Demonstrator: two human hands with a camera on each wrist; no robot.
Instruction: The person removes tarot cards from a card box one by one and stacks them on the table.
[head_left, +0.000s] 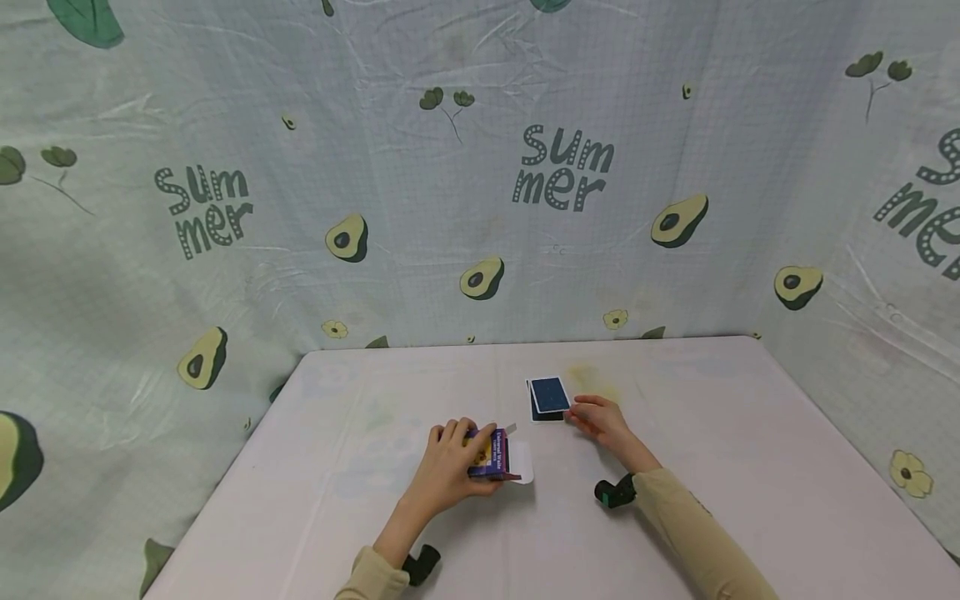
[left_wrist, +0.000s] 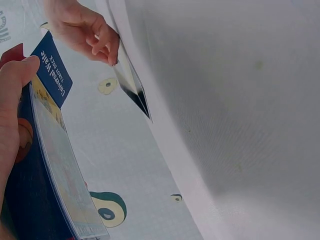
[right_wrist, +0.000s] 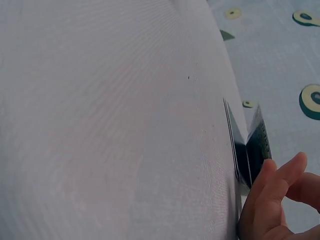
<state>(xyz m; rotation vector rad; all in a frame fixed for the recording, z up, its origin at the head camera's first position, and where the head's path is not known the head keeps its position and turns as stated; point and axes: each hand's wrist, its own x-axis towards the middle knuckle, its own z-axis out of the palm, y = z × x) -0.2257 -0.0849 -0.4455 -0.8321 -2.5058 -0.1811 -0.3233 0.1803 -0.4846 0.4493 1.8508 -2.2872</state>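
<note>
My left hand grips a purple and yellow tarot deck box, its flap open toward the right. Up close in the left wrist view, the box shows a dark blue side and the printed words "Universal Waite Tarot Deck". Beyond it on the table lies a small stack of blue-backed cards. With its fingertips, my right hand pinches the near right corner of a card over that stack. This card is tilted up at an angle from the cards below in the right wrist view.
A white cloth covers the table. Behind and at both sides hangs a pale curtain printed with avocados and "summer". Black wrist cameras are strapped at both wrists, close above the tabletop.
</note>
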